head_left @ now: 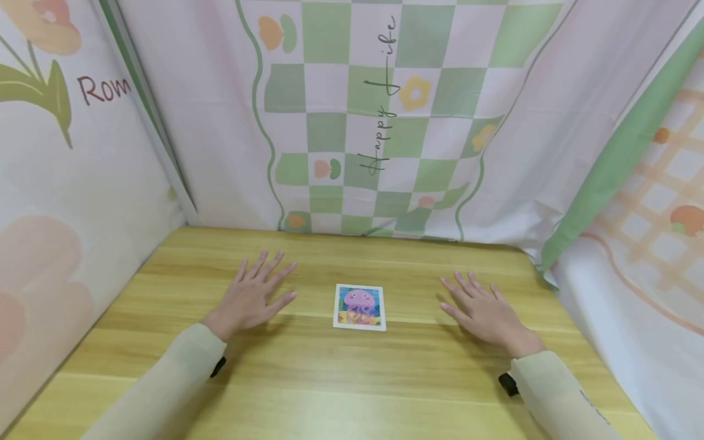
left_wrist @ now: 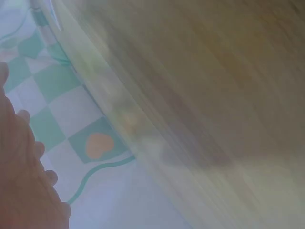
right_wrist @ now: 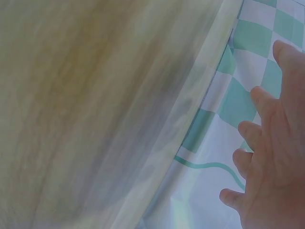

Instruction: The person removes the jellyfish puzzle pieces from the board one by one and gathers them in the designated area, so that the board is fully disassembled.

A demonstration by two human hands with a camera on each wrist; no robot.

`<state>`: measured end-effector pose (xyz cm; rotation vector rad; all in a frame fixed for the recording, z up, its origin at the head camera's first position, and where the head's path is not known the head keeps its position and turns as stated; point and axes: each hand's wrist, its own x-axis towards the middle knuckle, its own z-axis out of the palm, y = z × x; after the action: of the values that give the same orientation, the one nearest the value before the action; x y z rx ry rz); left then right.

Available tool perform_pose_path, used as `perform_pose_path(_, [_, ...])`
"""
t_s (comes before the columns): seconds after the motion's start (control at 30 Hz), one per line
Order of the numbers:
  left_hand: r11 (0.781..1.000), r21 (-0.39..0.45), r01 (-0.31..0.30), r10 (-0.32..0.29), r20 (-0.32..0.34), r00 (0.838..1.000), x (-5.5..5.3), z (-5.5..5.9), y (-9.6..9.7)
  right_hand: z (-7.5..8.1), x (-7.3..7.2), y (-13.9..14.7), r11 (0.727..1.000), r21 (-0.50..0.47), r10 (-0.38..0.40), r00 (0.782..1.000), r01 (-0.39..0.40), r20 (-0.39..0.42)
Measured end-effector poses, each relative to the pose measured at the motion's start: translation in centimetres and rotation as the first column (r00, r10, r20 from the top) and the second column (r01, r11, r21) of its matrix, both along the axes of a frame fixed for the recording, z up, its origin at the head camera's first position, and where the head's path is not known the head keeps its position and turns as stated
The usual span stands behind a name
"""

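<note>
A square white-bordered card (head_left: pixel 360 307) with a pink jellyfish picture lies flat near the middle of the wooden table (head_left: pixel 352 379). To its left is my left hand (head_left: pixel 250 301), palm down with fingers spread and nothing held. My right hand (head_left: pixel 484 313) is spread in the same way on the card's other side, apart from it. Each wrist view catches its own hand at the outer edge: the left hand (left_wrist: pixel 26 167) and the right hand (right_wrist: pixel 276 143), both holding nothing. The card does not show in either wrist view.
Behind the table hangs a white curtain with a green checked panel (head_left: pixel 363 137). Patterned cloth (head_left: pixel 71 183) closes the left side. On the right, more cloth (head_left: pixel 632 293) with a green edge strip (head_left: pixel 621 153) borders the table.
</note>
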<state>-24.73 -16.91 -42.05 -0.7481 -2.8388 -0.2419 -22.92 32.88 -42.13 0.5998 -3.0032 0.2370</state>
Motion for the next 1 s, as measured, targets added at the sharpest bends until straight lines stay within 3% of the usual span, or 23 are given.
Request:
perform_pose_path(0.57, [1.0, 0.012, 0.022, -0.022, 0.039, 0.999, -0.4, -0.3, 1.2, 0.5, -0.1, -0.8, 1.0, 0.007, 0.0, 0.999, 0.0, 0.042])
perform_pose_path(0.8, [0.995, -0.015, 0.095, -0.093, 0.096, 0.991, -0.8, -0.5, 2.3, 0.2, -0.4, -1.3, 1.0, -0.018, 0.02, 0.999, -0.02, 0.025])
perform_pose_path(1.0, [0.981, 0.026, 0.193, -0.195, 0.17, 0.966, -1.0, -0.8, 3.3, -0.3, -0.4, -1.7, 0.997, -0.064, 0.055, 0.998, -0.053, 0.023])
